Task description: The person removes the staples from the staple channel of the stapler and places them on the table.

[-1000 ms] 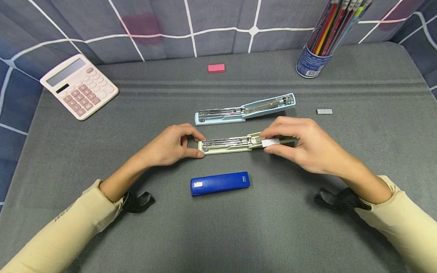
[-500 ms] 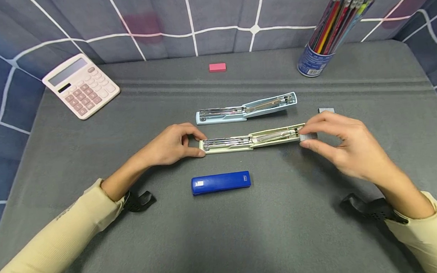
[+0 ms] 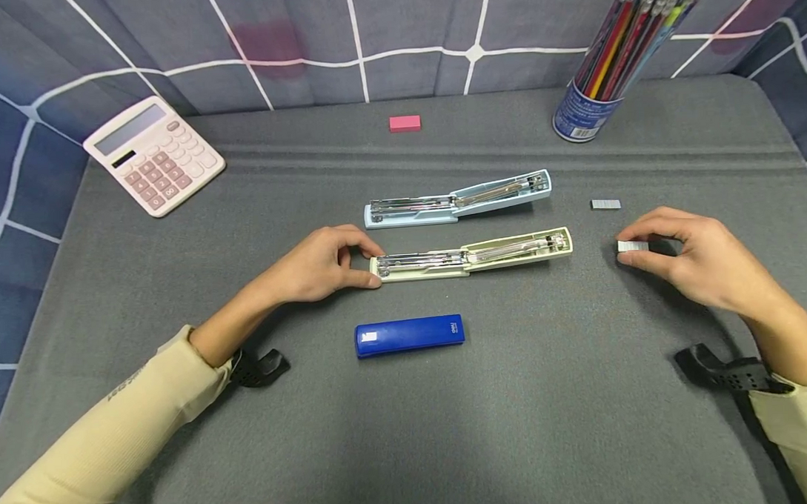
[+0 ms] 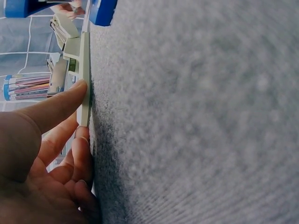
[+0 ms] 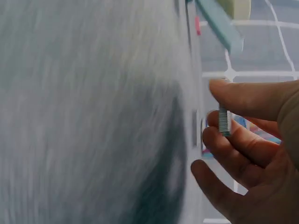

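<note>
A pale green stapler (image 3: 438,274) lies swung open on the grey cloth, its metal staple channel showing. My left hand (image 3: 324,266) grips its left end between thumb and fingers, also seen in the left wrist view, where the thumb presses the stapler's base (image 4: 84,105). Off to the right of the stapler, my right hand (image 3: 700,260) pinches a small strip of staples (image 3: 633,246) between thumb and fingers. In the right wrist view the staple strip (image 5: 224,120) is held above the cloth.
Behind lies an opened light blue stapler (image 3: 412,216); in front, a closed blue stapler (image 3: 409,335). Another staple strip (image 3: 605,204) rests near my right hand. Farther back are a pink block (image 3: 405,124), a calculator (image 3: 156,157) and a tub of pencils (image 3: 585,112).
My right hand has moved right, away from over the green stapler, carrying the staple strip with it. The left hand has kept its grip on the stapler's left end.
</note>
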Demonstrator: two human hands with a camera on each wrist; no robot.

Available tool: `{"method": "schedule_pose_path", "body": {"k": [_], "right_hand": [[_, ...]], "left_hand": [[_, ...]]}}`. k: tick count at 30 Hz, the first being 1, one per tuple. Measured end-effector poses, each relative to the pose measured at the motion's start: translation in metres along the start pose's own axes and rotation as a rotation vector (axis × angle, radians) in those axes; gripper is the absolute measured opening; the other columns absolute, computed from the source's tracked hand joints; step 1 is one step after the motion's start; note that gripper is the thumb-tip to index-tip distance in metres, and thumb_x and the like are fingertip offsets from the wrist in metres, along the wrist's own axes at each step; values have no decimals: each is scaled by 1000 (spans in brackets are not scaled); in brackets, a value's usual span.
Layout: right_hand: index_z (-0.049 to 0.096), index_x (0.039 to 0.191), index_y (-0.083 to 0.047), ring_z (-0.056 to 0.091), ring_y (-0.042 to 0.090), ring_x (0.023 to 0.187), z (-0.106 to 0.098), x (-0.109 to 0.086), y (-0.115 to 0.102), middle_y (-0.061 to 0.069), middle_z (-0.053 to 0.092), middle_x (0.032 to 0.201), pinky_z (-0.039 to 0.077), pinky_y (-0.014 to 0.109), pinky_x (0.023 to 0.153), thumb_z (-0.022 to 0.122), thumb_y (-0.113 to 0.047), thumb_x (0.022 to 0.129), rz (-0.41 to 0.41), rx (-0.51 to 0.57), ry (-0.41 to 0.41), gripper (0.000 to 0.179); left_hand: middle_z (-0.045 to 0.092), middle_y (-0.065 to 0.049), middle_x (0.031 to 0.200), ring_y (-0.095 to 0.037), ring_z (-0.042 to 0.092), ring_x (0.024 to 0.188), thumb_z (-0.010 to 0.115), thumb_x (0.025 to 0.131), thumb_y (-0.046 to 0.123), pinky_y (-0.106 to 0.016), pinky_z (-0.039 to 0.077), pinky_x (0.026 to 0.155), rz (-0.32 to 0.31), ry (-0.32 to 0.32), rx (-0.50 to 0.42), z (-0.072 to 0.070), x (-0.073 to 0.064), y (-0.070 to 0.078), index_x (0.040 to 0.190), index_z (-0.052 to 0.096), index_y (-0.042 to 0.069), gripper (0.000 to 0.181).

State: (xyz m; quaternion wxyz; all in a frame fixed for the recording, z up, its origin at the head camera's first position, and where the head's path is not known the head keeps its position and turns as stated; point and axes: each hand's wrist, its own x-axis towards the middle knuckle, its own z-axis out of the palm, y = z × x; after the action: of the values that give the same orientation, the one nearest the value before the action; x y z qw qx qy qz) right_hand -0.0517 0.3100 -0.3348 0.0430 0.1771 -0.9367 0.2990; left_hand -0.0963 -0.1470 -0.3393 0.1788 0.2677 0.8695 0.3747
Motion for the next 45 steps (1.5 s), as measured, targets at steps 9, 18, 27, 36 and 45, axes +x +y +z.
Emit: {"method": "schedule_pose_path", "body": {"k": [9, 18, 27, 36, 45], "right_hand": [[74, 96, -12, 51, -4, 89, 4, 0, 16, -5, 65, 93, 31, 10, 79, 81, 4, 76, 28, 18, -50, 26], [74, 98, -12, 52, -2, 87, 7, 3, 12, -4, 65, 94, 33, 12, 77, 80, 5, 77, -12, 25, -55, 28], [74, 97, -7, 48, 0, 81, 6, 8, 8, 0, 64, 92, 33, 20, 74, 79, 5, 77, -40, -41, -47, 24], [75, 104, -6, 49, 0, 81, 6, 9, 9, 1, 63, 91, 34, 22, 73, 77, 6, 79, -23, -54, -36, 28], [75, 103, -6, 47, 3, 81, 7, 9, 8, 3, 65, 95, 32, 26, 72, 76, 6, 80, -19, -64, -36, 26]], "left_hand": [[66, 1, 97, -15, 50, 69, 85, 78, 16, -30, 40, 66, 0, 3, 4, 0, -1, 1, 105, 73, 8, 31], [66, 1, 97, -15, 50, 69, 85, 78, 17, -29, 40, 66, -14, 0, -3, 0, -1, 1, 105, 73, 9, 31], [66, 2, 97, -15, 50, 69, 85, 78, 16, -28, 40, 65, -5, 7, -3, 0, -1, 1, 106, 74, 8, 31], [64, 0, 96, -15, 50, 69, 85, 78, 15, -29, 40, 66, -11, 6, -10, 1, -1, 2, 107, 73, 7, 32], [64, 0, 96, -15, 50, 69, 85, 78, 15, -29, 40, 66, -11, 11, -9, 1, -2, 2, 107, 73, 7, 32]]}}
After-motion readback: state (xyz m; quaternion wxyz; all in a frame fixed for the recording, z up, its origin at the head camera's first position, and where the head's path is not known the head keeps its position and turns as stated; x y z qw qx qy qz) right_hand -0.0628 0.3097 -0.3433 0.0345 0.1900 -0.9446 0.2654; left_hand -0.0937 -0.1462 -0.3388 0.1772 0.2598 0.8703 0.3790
